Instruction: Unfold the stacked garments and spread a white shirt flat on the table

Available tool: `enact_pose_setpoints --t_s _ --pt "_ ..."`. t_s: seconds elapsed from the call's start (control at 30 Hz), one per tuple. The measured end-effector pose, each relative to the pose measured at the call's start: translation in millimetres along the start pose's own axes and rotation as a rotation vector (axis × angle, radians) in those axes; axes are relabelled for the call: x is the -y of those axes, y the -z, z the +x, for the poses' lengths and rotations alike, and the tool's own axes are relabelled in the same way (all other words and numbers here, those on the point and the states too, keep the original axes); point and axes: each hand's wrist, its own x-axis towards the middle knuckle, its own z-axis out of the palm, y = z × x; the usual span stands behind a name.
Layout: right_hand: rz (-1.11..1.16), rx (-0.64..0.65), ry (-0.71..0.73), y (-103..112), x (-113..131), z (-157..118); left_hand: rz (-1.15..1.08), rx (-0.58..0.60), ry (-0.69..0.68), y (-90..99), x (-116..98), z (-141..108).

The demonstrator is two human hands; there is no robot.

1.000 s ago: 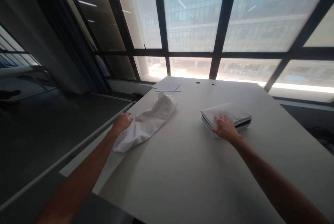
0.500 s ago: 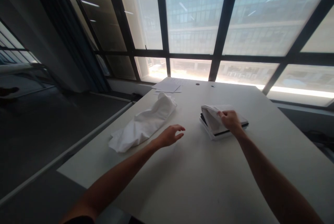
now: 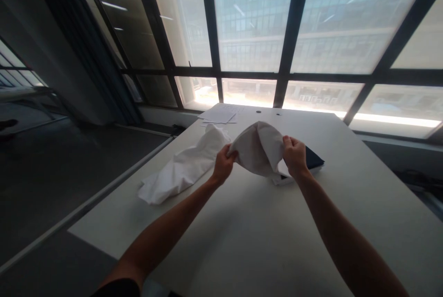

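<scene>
My left hand (image 3: 224, 164) and my right hand (image 3: 293, 155) each closed on opposite edges of white cloth (image 3: 258, 149), held up above counter (image 3: 249, 223). Stack (image 3: 314, 158), dark on top, partly behind my right hand. Crumpled fabric (image 3: 182, 168) lying on counter, left of cloth. Papers (image 3: 219, 113) near counter's far edge, by window (image 3: 249, 25).

I can't see all of the pile (image 3: 314, 158); the held cloth (image 3: 256, 149) and my right hand (image 3: 294, 155) hide some. The papers (image 3: 219, 114) look too blurry to read.
</scene>
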Motion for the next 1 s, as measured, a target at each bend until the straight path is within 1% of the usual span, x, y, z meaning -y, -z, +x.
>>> enact_pose_setpoints --t_s 0.03,0.1,0.13,0.2,0.23,0.3,0.37,0.4,0.47,0.5,0.53,0.6,0.67,0.7,0.77,0.83,0.9,0.93,1.0 --pt "-0.012 -0.033 0.044 4.1 3.4 4.1 -0.028 -0.076 -0.005 11.4 -2.0 9.0" --pt "-0.027 -0.052 0.106 8.7 12.5 10.9 -0.066 -0.209 -0.005 34.9 -8.7 28.6" --pt "-0.030 -0.041 0.127 8.3 17.3 13.6 -0.054 -0.258 -0.012 46.9 -13.2 39.1" --pt "-0.019 0.011 0.136 0.9 24.6 18.4 0.020 -0.316 -0.059 71.7 -23.1 61.3" --pt "-0.004 0.049 0.121 -5.8 26.3 20.7 0.070 -0.329 -0.083 84.3 -27.7 72.6" --pt "0.011 0.126 0.055 -23.7 24.5 25.1 0.198 -0.283 -0.067 108.3 -33.8 93.3" --pt "-0.065 0.165 0.000 -44.1 16.6 26.9 0.434 -0.225 -0.026 128.1 -33.2 106.2" --pt "-0.149 0.172 0.001 -53.8 11.3 25.4 0.586 -0.210 -0.014 135.3 -29.9 107.5" --pt "-0.377 0.188 0.064 -70.1 -0.4 14.2 0.885 -0.188 -0.009 142.8 -17.7 96.6" --pt "-0.494 0.219 0.111 -76.4 -5.9 3.8 1.001 -0.158 -0.004 143.1 -9.4 84.2" --pt "-0.600 0.269 0.160 -81.6 -10.8 -10.1 1.071 -0.091 0.004 141.4 -0.1 67.7" --pt "-0.737 0.439 0.229 -89.8 -18.3 -46.0 1.131 0.119 0.008 133.7 18.8 26.7" --pt "-0.796 0.597 0.264 -97.4 -22.7 -87.4 1.151 0.319 0.077 123.3 34.6 -15.8" --pt "-0.819 0.673 0.257 -101.4 -24.0 -107.3 1.174 0.379 0.137 118.3 40.1 -33.9" --pt "-0.871 0.791 0.236 -109.7 -25.7 -140.5 1.240 0.408 0.199 110.9 45.9 -58.4" --pt "-0.921 0.844 0.202 -116.9 -27.2 -159.9 1.277 0.400 0.213 109.5 45.7 -63.6" --pt "-0.932 0.889 0.160 -121.2 -28.8 -163.8 1.257 0.381 0.223 117.4 41.4 -51.1" --pt "-0.918 0.916 0.137 -121.6 -29.4 -160.3 1.216 0.360 0.228 125.5 38.0 -40.0" --pt "-0.834 0.952 0.112 -118.4 -29.0 -144.6 1.073 0.259 0.231 150.1 28.5 -13.0"
